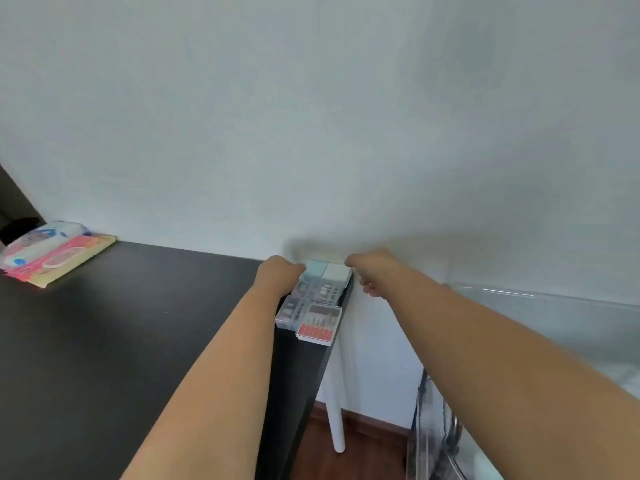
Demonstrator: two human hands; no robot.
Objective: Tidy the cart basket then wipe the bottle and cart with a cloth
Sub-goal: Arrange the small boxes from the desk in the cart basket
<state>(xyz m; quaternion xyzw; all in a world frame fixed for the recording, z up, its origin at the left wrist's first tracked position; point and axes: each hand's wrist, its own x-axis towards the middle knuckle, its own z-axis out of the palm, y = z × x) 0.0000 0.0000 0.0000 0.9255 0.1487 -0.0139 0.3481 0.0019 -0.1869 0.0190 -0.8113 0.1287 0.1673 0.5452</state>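
I see both hands, left (278,273) and right (363,271), grasping the pale rectangular box (327,271); the red-based clear plastic case (317,325) overhanging the black surface (121,323) edge might fall.

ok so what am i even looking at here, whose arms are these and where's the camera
The one picture comes from a wide-angle camera worn on a person's head, looking forward and down, so the two bare arms are the wearer's own. Both reach to the far right corner of a black table by a white wall. The left hand and right hand sit either side of two pale square boxes, behind clear plastic organiser cases of small bits. Whether the fingers grip anything is unclear. Colourful wipe packs lie far left.
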